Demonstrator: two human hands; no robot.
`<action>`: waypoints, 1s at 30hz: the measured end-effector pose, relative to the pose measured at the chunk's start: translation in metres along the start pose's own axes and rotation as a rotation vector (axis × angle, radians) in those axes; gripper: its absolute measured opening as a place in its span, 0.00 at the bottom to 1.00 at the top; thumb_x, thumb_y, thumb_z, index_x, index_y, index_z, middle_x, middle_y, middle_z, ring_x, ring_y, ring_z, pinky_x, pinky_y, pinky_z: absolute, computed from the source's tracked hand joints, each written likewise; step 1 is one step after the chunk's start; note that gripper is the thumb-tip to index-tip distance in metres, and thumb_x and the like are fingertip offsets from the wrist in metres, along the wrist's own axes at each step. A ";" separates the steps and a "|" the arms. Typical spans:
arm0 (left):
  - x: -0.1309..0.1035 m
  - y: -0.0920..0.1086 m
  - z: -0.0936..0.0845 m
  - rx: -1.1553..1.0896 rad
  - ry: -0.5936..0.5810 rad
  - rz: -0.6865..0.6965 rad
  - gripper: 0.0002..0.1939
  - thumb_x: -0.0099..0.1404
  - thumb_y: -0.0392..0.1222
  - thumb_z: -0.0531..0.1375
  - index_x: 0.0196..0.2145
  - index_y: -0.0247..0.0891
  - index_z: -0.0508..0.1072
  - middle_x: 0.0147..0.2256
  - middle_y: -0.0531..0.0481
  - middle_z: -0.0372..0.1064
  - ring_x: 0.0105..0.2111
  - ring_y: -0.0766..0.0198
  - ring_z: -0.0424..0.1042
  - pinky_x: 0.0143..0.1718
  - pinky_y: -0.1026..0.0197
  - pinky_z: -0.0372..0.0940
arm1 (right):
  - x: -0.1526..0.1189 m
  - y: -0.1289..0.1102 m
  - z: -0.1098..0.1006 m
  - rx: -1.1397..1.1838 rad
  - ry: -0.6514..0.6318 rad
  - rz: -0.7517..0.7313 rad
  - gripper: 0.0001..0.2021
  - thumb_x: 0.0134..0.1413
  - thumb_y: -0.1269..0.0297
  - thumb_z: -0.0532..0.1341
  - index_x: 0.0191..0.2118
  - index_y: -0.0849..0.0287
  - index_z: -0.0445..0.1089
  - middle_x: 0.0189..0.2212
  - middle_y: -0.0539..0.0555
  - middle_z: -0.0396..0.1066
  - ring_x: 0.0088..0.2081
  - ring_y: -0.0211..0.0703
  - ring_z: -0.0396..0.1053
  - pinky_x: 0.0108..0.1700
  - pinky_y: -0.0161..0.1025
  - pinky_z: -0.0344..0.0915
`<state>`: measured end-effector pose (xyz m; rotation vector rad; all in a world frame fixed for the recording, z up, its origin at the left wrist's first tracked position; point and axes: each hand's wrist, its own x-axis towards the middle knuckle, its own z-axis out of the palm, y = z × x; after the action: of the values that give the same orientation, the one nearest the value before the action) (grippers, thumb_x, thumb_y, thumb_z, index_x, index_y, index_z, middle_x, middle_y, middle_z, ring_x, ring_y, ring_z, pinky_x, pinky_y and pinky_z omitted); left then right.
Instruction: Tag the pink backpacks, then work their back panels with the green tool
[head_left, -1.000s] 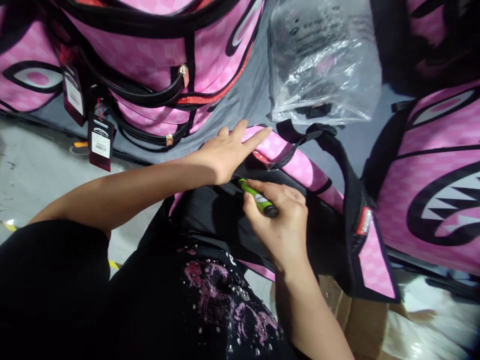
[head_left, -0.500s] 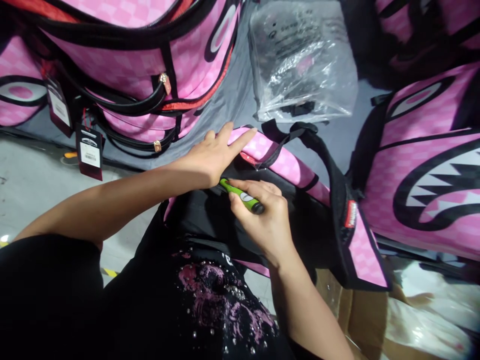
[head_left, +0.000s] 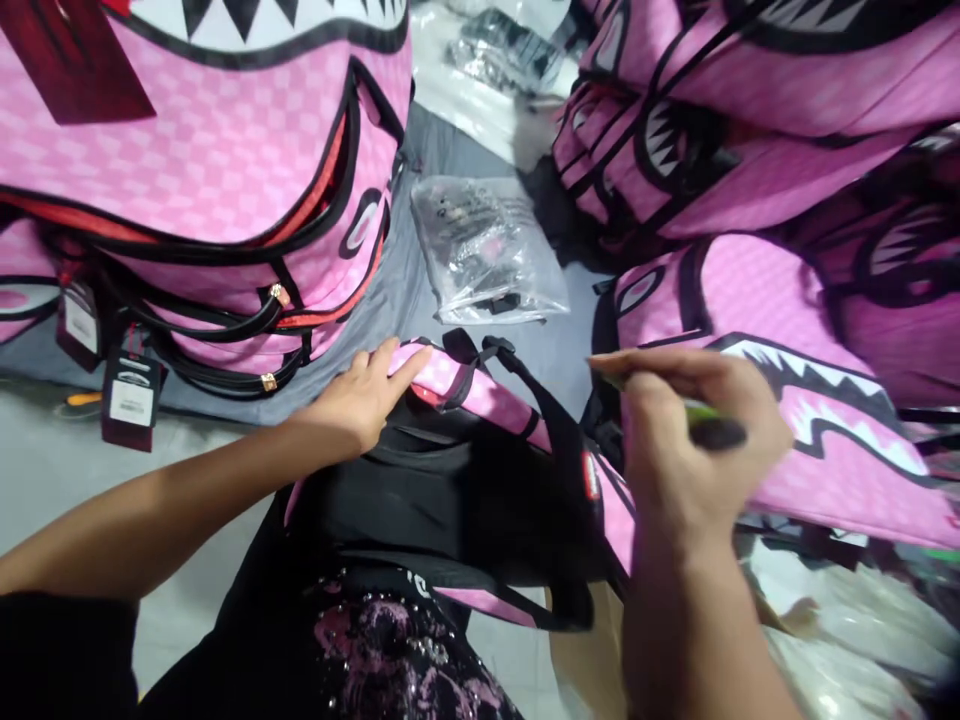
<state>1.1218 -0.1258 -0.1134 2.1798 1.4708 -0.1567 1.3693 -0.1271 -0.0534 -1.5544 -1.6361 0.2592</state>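
A black-backed pink backpack lies in front of me, its straps at the right. My left hand rests on its pink upper edge, fingers stretched and apart; I cannot see the thumb. My right hand is raised to the right of this backpack, blurred by motion. Its fingers are closed round a small green tool with a dark end; the hand hides most of it, and its kind is unclear. Behind the right hand lies another pink backpack with a shark-mouth print.
A large pink bag with hang tags stands at the left. A clear plastic bag lies on the grey cloth surface. More pink bags are piled at the back right. Plastic wrapping lies low at the right.
My right hand has lifted off the backpack and swung right with the green tool. The left hand stays on the pink edge. The view has shifted, showing more of the bags behind.
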 end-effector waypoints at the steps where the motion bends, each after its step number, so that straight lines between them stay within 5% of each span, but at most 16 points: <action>1: 0.000 0.000 0.000 -0.006 0.013 0.002 0.52 0.57 0.28 0.59 0.68 0.51 0.32 0.69 0.39 0.34 0.61 0.45 0.55 0.56 0.50 0.61 | 0.018 0.018 0.002 -0.155 -0.055 0.011 0.12 0.58 0.68 0.55 0.43 0.57 0.74 0.37 0.54 0.77 0.38 0.45 0.75 0.43 0.43 0.69; 5: -0.001 0.002 0.002 -0.027 -0.003 -0.031 0.50 0.58 0.27 0.58 0.69 0.50 0.35 0.69 0.39 0.34 0.63 0.44 0.52 0.56 0.49 0.62 | 0.082 0.096 0.048 -0.801 -0.766 0.122 0.23 0.56 0.69 0.55 0.57 0.60 0.69 0.40 0.61 0.77 0.43 0.50 0.75 0.43 0.40 0.67; 7: 0.000 0.002 0.005 -0.028 0.001 -0.052 0.50 0.57 0.27 0.59 0.69 0.50 0.37 0.69 0.40 0.36 0.63 0.44 0.52 0.56 0.49 0.62 | 0.104 0.122 0.076 -0.887 -0.852 0.142 0.25 0.55 0.70 0.57 0.60 0.59 0.66 0.43 0.64 0.77 0.45 0.52 0.74 0.43 0.40 0.67; 14: 0.006 0.001 0.015 -0.017 0.110 -0.032 0.51 0.53 0.24 0.59 0.69 0.50 0.42 0.69 0.41 0.41 0.61 0.46 0.58 0.57 0.49 0.62 | 0.126 0.138 0.124 -0.952 -0.589 0.016 0.34 0.63 0.63 0.51 0.70 0.63 0.38 0.47 0.68 0.73 0.43 0.56 0.75 0.43 0.45 0.68; 20: 0.006 -0.001 0.013 -0.057 0.088 -0.034 0.52 0.53 0.23 0.58 0.69 0.51 0.42 0.69 0.40 0.40 0.63 0.45 0.55 0.59 0.47 0.61 | 0.146 0.146 0.147 -0.955 -0.682 -0.020 0.28 0.66 0.49 0.47 0.52 0.69 0.70 0.48 0.72 0.72 0.47 0.56 0.74 0.43 0.41 0.68; 26: 0.004 0.000 0.011 -0.035 0.075 -0.035 0.50 0.54 0.24 0.58 0.69 0.49 0.44 0.69 0.42 0.41 0.62 0.46 0.56 0.59 0.47 0.61 | 0.129 0.123 0.161 -0.945 -0.772 -0.119 0.16 0.63 0.68 0.51 0.43 0.67 0.75 0.43 0.69 0.75 0.46 0.52 0.73 0.45 0.40 0.65; 30: 0.002 0.002 0.011 -0.025 0.090 -0.044 0.48 0.55 0.24 0.58 0.69 0.48 0.45 0.69 0.43 0.40 0.63 0.47 0.54 0.61 0.48 0.59 | 0.118 0.110 0.159 -0.954 -0.730 -0.181 0.18 0.62 0.75 0.48 0.46 0.69 0.74 0.46 0.72 0.73 0.52 0.56 0.68 0.48 0.44 0.62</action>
<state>1.1262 -0.1295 -0.1228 2.1608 1.5615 -0.0557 1.3563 0.0635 -0.1751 -2.1105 -2.7109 -0.1070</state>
